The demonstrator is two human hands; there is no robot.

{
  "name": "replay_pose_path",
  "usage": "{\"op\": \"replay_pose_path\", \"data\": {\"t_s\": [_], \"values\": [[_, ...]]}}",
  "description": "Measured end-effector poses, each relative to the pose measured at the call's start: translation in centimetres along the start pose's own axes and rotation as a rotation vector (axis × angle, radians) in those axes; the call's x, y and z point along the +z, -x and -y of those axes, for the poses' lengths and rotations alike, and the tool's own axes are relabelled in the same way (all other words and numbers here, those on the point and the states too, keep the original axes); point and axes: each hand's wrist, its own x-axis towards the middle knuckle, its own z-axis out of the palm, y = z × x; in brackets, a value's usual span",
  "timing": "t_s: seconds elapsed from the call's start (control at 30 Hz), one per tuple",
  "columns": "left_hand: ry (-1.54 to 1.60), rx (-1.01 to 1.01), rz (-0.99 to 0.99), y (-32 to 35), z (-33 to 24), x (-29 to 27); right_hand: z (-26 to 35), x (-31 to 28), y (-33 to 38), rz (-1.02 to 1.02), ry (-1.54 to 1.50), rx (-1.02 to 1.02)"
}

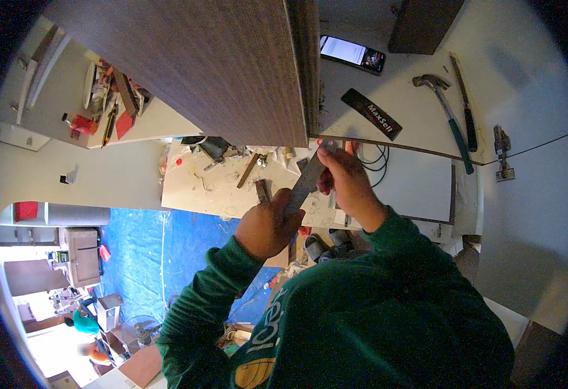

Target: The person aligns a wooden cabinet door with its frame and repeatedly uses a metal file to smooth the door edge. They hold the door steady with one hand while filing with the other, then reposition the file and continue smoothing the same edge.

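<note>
Both of my hands are on a flat grey strip (306, 183) with a worn, dull face, held at a slant above the cluttered surface. The fingers of my left hand (267, 225) are wrapped round its lower end. At the upper end, my right hand (354, 188) pinches it with the thumb along the top. A short brown piece (262, 191) shows just beyond my left hand; whether that hand touches it I cannot tell. The strip's material is not clear from here.
A brown wood-grain panel (232, 71) juts out ahead. On the right-hand shelf lie a claw hammer (449, 117), a long dark-handled tool (466, 107), a black lettered sleeve (371, 113) and a lit phone (352, 54). Scraps cover the pale surface (212, 194). Two people are far off at lower left.
</note>
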Motion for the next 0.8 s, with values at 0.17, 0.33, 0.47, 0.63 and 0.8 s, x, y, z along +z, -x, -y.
{"op": "replay_pose_path", "data": {"t_s": [0.17,0.33,0.47,0.63,0.8], "values": [[-0.024,0.206,-0.160,0.2,-4.1,-5.7,9.1,1.1,0.5,-0.014,0.116,-0.208],[-0.216,0.250,-0.235,0.6,-7.5,-11.1,15.0,1.3,0.8,-0.044,0.015,-0.395],[-0.376,0.287,-0.254,0.6,-8.7,-13.7,18.0,1.3,0.9,-0.053,0.171,-0.472],[-0.573,0.187,-0.256,0.7,-12.9,-18.2,22.5,1.5,-0.5,0.013,0.136,-0.601],[-0.687,0.326,-0.387,-0.2,-14.3,-20.5,25.7,2.9,-0.7,0.037,-0.205,-0.451]]}}
